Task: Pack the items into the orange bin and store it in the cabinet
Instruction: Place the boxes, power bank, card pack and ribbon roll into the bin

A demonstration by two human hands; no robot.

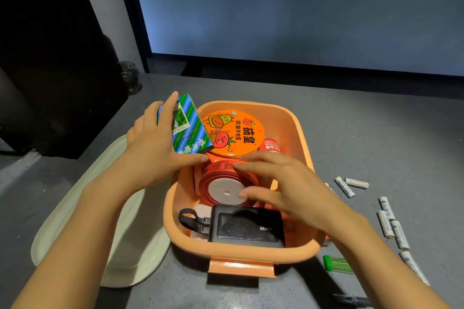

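I looked down on a dark grey matte surface [351, 133] in a dim room. A large pale blue-grey panel [301, 7] in a black frame stood behind it, and a small dark cup [130, 78] sat at its far left corner.

One orange plastic bin [300, 130], round-cornered with a clip on its near wall, sat mid-surface. Inside I counted four things:
- one round noodle bowl with a glossy orange printed lid [233, 133]
- one red-labelled container [270, 145]
- one spool of shiny red ribbon [223, 189] with a flat grey hub
- one black boxy power bank [247, 227] with a strap loop

My view showed the left hand [150, 145] grasping a green-and-blue striped cardboard box [189, 125], tilted over the bin's far left rim. The right hand [283, 183] lay released over the spool, fingers spread, thumb touching the hub.

One off-white oval plastic lid [138, 253] lay just left of the bin. To its right I counted at least six white cylindrical batteries [399, 233] lying scattered, one green lighter [336, 263] and one black pen [351, 300].
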